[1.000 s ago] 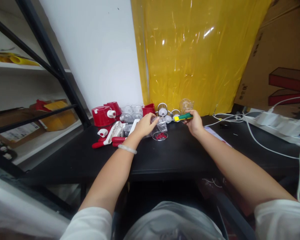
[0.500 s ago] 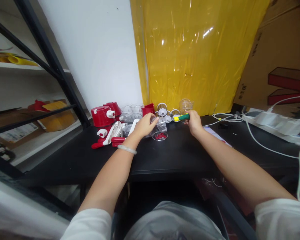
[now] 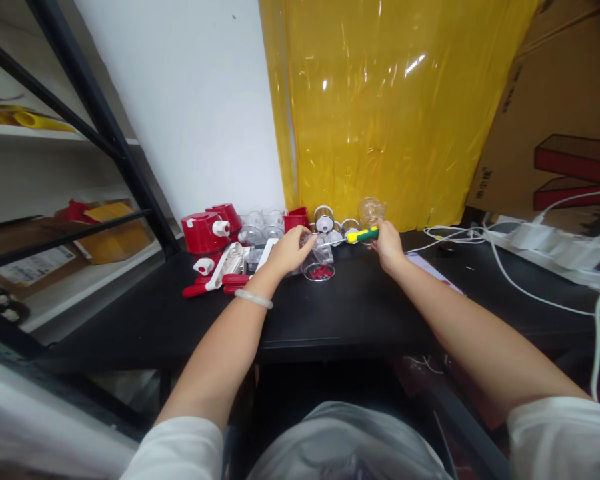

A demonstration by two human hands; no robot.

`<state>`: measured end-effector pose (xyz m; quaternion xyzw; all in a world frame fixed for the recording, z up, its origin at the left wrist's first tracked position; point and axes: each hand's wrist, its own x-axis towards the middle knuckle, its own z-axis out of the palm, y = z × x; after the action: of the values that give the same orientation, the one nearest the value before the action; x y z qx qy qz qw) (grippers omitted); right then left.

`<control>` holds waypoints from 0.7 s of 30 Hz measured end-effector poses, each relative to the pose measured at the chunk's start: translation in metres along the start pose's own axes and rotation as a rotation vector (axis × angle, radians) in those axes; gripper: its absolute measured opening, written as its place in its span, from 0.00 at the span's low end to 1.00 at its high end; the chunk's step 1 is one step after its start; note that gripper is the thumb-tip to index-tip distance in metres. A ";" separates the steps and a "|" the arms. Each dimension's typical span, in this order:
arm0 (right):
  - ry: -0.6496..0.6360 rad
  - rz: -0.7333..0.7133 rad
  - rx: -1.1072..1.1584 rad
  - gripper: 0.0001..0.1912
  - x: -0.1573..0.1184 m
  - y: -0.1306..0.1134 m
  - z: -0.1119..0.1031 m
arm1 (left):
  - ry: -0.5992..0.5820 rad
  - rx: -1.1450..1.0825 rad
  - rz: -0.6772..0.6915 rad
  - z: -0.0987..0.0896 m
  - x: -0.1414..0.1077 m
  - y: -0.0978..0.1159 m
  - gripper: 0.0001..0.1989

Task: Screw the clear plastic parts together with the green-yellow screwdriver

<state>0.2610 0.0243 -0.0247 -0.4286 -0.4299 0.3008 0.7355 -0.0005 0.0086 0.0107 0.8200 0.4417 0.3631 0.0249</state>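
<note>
Screwdriver held level at a clear part, its handle showing more yellow than a second ago.

The handle is yellow and green, with a thin metal shaft pointing left; the hands otherwise keep nearly the same places as in the earlier frames. The screwdriver lies between them: the right hand is wrapped around the handle's end, while the left hand grips the clear part, though glare and see-through plastic make the shaft's tip hard to place. Just in front, a clear dish with red bits stands on the black desk. Behind are jars; to the left, red pots.
</note>
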 end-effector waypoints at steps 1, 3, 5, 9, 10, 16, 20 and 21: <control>0.014 0.029 -0.013 0.16 -0.001 -0.001 0.000 | 0.001 0.000 0.000 0.000 0.000 0.000 0.17; 0.042 0.105 -0.018 0.12 -0.003 -0.004 0.001 | 0.003 -0.001 0.001 0.000 0.000 0.001 0.17; 0.043 0.119 0.016 0.08 -0.004 -0.008 0.003 | 0.003 0.000 0.004 0.000 0.000 0.001 0.17; 0.043 0.131 0.114 0.05 -0.005 -0.012 0.005 | -0.001 0.007 0.001 0.000 0.000 0.001 0.17; 0.043 0.139 0.134 0.06 -0.005 -0.012 0.005 | 0.000 0.008 -0.002 0.000 -0.001 0.001 0.17; 0.036 0.143 0.128 0.12 -0.005 -0.008 0.005 | 0.005 -0.001 0.012 0.001 -0.001 -0.001 0.18; 0.053 0.169 0.019 0.20 -0.002 -0.005 0.002 | 0.012 -0.001 0.012 0.002 0.000 -0.003 0.17; 0.065 0.158 0.001 0.20 -0.001 -0.004 0.002 | 0.014 -0.003 0.009 0.002 0.000 -0.003 0.17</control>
<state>0.2592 0.0221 -0.0215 -0.4703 -0.3704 0.3443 0.7233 -0.0015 0.0110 0.0081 0.8195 0.4374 0.3697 0.0214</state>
